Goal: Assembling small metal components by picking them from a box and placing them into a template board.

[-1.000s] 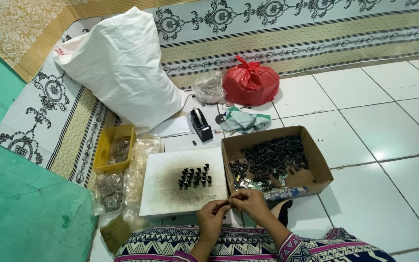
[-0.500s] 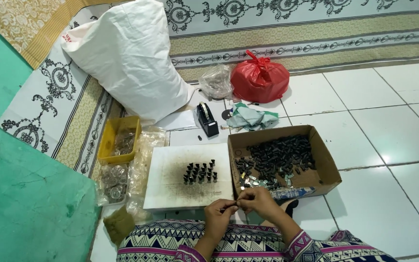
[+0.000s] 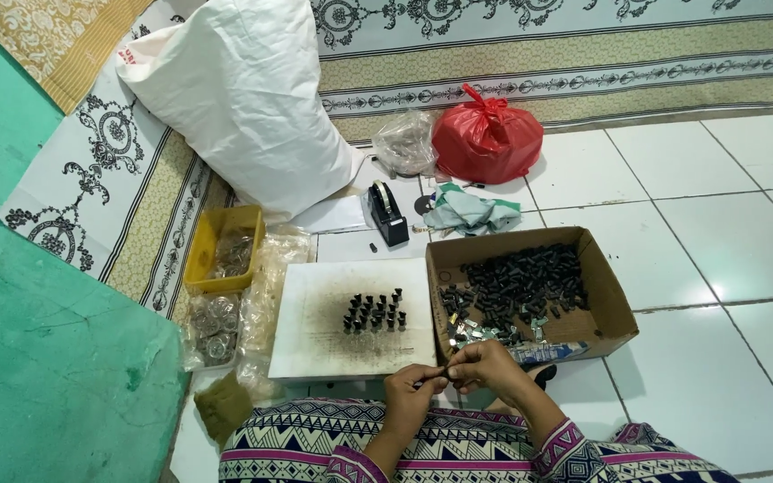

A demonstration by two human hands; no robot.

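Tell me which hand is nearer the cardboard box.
Right. The right hand sits just below the cardboard box, near its front edge; the left hand is farther left, below the white board.

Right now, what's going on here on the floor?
A person sits on the tiled floor, left hand and right hand together, pinching a small dark piece between the fingertips. In front lies a white board with a cluster of small black parts standing upright. Right of it, a cardboard box holds many more black parts.
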